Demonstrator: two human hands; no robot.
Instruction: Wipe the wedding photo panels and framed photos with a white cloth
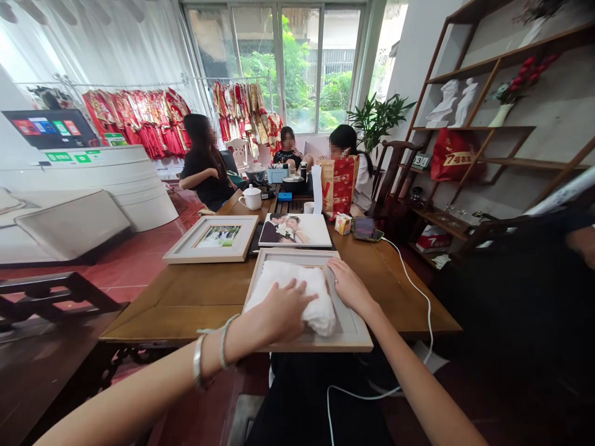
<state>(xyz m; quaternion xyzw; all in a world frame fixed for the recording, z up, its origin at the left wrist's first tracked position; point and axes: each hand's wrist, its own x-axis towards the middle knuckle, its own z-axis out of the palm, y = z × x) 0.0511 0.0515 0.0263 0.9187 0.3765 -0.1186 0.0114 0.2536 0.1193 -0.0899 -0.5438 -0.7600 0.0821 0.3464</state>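
A light wood picture frame [353, 325] lies at the near edge of the wooden table, sticking out slightly past it. Bunched on its face is a fluffy white cloth [283, 282], which hides most of the middle. My left hand [286, 310] rests on this cloth with its fingers spread. At the frame's right edge, my right hand [348, 284] has its fingers over the rim and holds it. Just beyond lie a second framed photo [209, 238] on the left and a wedding photo panel [295, 230] of a couple.
On the table [186, 303] stand a lidded white cup [251, 197], a red paper bag [341, 186], a small box [343, 223] and a phone [367, 228] with a white cable [413, 282]. Several people sit at the far end. A dark chair [395, 173] stands at right.
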